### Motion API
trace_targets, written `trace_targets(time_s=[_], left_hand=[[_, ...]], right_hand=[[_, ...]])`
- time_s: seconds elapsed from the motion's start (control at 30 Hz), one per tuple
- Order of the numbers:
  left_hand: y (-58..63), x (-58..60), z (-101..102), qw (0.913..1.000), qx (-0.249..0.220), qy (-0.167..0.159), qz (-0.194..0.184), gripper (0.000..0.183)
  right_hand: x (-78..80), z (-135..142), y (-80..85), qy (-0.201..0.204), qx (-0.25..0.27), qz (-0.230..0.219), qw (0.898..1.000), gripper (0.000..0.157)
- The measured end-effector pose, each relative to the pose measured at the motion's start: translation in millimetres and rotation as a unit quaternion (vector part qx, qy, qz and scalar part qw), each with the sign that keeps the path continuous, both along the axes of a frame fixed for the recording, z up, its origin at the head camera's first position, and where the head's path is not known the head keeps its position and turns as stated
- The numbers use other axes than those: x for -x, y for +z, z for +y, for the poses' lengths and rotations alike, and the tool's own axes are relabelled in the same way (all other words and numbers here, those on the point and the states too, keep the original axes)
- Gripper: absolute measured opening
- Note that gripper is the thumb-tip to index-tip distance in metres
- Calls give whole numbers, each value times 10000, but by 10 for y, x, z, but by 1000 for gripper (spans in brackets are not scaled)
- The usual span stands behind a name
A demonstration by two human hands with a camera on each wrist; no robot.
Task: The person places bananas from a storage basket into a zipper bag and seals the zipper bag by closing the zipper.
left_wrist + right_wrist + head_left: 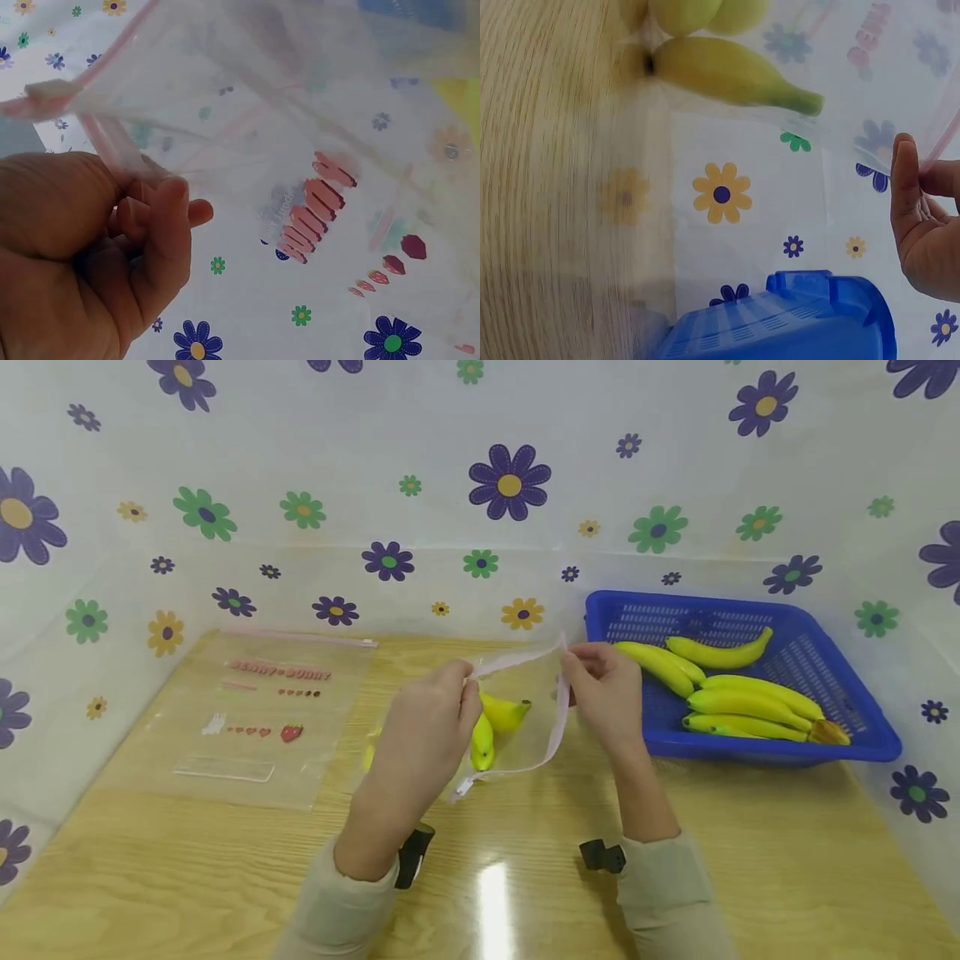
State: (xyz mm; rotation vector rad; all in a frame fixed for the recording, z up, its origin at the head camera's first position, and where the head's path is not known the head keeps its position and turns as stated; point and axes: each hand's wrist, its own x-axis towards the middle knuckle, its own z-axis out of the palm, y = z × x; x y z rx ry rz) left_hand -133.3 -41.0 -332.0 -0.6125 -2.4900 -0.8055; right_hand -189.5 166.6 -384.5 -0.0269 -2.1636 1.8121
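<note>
Both hands hold a clear zip bag (536, 735) by its pale pink zip edge, and its mouth gapes between them. My left hand (431, 727) pinches the left side of that edge, close to the zip slider (52, 94). On the opposite side my right hand (607, 693) grips the edge between thumb and fingers. Inside the bag lie yellow bananas (504, 713), seen through the mouth; part of them is hidden by my left hand. Through the film in the right wrist view, a banana (731, 71) lies low in the bag, over the tabletop.
A second clear zip bag (247, 710) with red lettering and a strawberry print lies flat at the left. At the right stands a blue basket (750, 752) holding several bananas (750, 700). Behind the wooden table (225, 877) hangs a flower-patterned sheet (450, 518).
</note>
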Motion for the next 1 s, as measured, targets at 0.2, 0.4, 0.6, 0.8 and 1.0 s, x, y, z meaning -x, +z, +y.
trace_targets(time_s=[0.2, 0.4, 0.6, 0.8, 1.0], left_hand=[[10, 20, -53, 9976, 94, 389, 561, 22], [7, 39, -125, 9959, 52, 572, 704, 14], [-12, 5, -196, 9905, 265, 1281, 417, 17], [-32, 59, -235, 9957, -521, 712, 286, 14], [-59, 56, -155, 9937, -1092, 220, -101, 13]], right_hand=[[31, -121, 89, 520, -234, 17, 9984, 22], [-12, -200, 170, 968, -760, 150, 9923, 29], [-51, -153, 127, 571, -1154, 251, 9914, 22], [-90, -114, 121, 713, -1131, 85, 9910, 20], [-188, 84, 173, 736, -1475, -403, 9855, 25]])
